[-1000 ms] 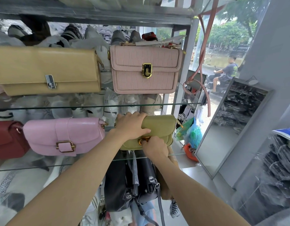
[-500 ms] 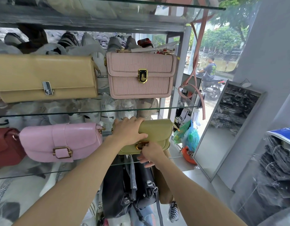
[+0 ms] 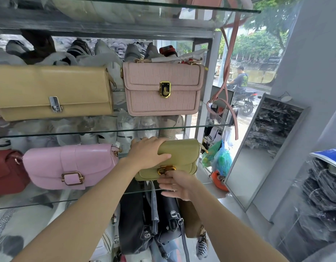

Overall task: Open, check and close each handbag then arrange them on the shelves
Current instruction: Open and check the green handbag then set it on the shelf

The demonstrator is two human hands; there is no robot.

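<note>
**Olive bag on the glass shelf**

Olive handbag (image 3: 179,157) sat on the glass shelf (image 3: 50,202), just right of the pink bag (image 3: 69,165). Left hand (image 3: 148,153) curled over the olive bag's top, gripping. Right hand (image 3: 177,183) pinched its gold clasp (image 3: 166,169) from below.

Bright, even daylight from the street opening at right (image 3: 254,59) — no hard shadows. Glass shelf edges (image 3: 114,131) carry pale reflections; the leaning mirror (image 3: 258,148) shows washed-out grey. Wide-angle bowing at frame edges — uprights curve. Slight softness throughout, worse in the corners.
</note>
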